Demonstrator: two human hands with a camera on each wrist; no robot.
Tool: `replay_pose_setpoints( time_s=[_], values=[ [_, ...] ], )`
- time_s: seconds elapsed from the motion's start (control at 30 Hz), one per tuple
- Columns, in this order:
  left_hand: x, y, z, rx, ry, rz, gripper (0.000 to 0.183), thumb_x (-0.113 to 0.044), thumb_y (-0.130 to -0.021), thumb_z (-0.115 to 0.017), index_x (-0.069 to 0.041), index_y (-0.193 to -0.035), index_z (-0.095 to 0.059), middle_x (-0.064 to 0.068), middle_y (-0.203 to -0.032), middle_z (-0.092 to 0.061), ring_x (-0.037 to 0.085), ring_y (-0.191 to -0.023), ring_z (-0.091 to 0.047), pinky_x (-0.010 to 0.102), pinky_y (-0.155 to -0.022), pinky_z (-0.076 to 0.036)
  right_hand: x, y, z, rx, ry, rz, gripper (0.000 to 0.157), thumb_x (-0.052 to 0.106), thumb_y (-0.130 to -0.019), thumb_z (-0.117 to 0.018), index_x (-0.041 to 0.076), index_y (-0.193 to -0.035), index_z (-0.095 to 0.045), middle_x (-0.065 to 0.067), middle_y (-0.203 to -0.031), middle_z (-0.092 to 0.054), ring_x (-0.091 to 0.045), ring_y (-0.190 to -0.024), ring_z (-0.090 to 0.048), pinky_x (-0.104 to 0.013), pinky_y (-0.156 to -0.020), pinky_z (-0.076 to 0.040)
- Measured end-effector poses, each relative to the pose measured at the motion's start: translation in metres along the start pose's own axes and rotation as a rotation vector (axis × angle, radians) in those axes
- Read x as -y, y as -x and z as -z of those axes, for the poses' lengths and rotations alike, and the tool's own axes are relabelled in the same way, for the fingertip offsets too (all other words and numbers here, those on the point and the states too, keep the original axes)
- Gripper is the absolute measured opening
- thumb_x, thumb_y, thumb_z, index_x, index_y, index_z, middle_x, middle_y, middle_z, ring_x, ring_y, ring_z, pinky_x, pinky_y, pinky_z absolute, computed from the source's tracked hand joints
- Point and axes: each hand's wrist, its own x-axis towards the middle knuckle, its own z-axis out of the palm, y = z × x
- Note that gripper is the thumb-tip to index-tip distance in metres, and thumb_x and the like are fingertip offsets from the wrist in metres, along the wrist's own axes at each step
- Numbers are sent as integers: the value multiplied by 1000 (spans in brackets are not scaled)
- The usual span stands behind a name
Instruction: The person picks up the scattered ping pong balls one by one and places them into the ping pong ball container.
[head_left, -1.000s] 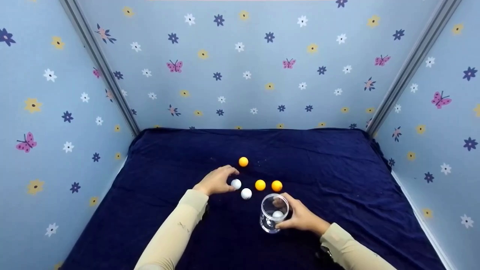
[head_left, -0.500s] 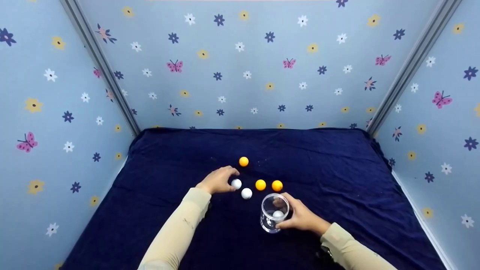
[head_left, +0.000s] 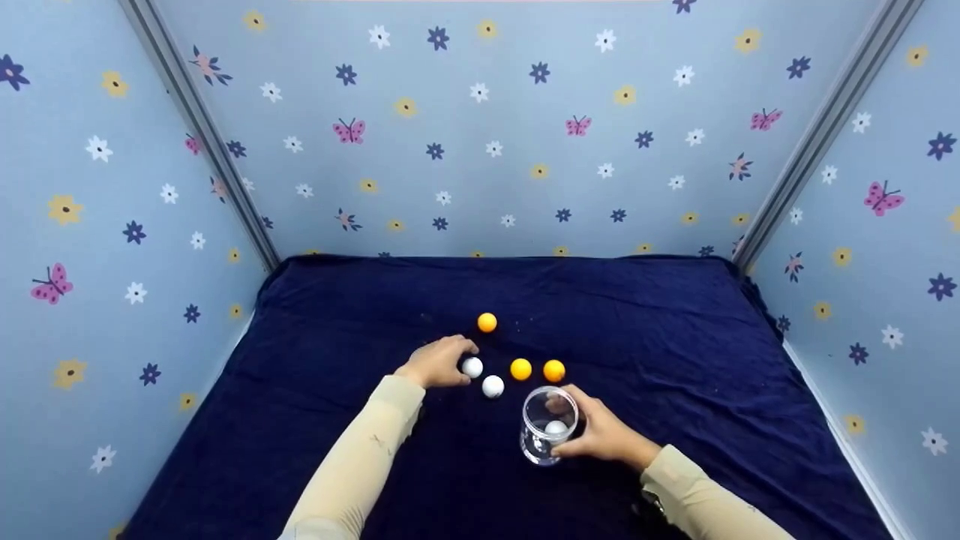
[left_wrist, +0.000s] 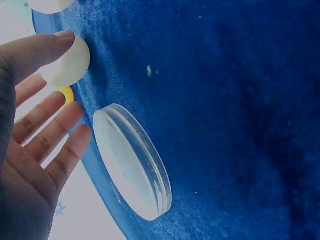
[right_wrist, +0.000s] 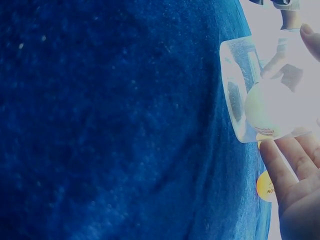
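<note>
one right hand (head_left: pixel 602 433) around jar (head_left: pixel 530 441)

Seems to read "NOS" in dark capitals on a partly hidden orange ball (right_wrist: pixel 264 186) in the right wrist view. Also shows small reddish print on the white ball (right_wrist: pixel 267 107) inside the clear jar (right_wrist: pixel 245 52), too blurred to make out.

The head view looks forward and down from above; close wrist views face the left hand (head_left: pixel 437 362) and right hand (head_left: pixel 604 433); head and right wrist share the jar (head_left: pixel 535 433).
</note>
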Motion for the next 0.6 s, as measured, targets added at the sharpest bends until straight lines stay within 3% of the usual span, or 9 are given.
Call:
replay_pose_setpoints(
  time_s=[0.17, 0.6],
  values=[
    [-1, -1, -2, 14, -9, -6, 52, -23, -87, -89, -12, -135, -72, 9, -135, -71, 34, -126, -68, 55, -105, -57, 0, 0, 0, -1, 12, 8, 81, 14, -72, -102, -7, -136, -57, -25, -125, -76, -47, -117, -73, -40, -109, -59],
    [1, -8, -7, 16, 41, -95, 46, -13, -87, -85, -2, -130, -73, 18, -129, -75, 38, -122, -70, 53, -107, -56, 1, 0, 1, 4, -3, 8, 80, 12, -71, -102, -6, -136, -58, -24, -125, -76, -46, -118, -73, -43, -108, -59]
  ],
)
